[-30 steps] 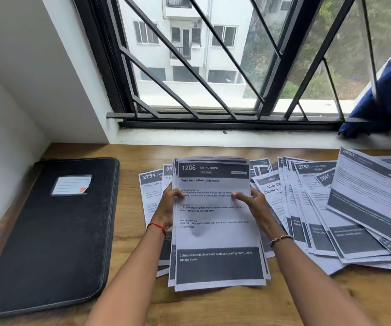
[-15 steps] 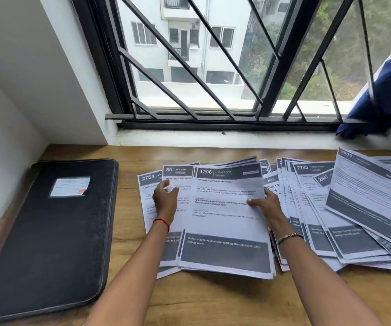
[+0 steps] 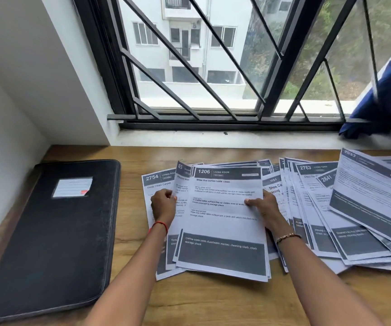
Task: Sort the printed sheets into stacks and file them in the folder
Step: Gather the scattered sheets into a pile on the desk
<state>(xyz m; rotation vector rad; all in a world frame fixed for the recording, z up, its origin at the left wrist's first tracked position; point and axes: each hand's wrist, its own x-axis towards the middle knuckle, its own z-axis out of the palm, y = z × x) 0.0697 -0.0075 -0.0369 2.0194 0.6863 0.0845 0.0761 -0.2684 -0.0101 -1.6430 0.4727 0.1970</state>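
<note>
Top sheet (image 3: pixel 222 222) reads "1206, Wipe the coffee table clean"; leftmost sheet (image 3: pixel 157 185) reads "2754 Deep Clean Carpet".

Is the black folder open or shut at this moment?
Shut. The black folder lies flat on the table, labelled cover up, no inside showing.

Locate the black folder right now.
Head view: the black folder lies closed at the desk's left, beside the white wall, apart from sheet 2754 and the left hand to its right.
</note>
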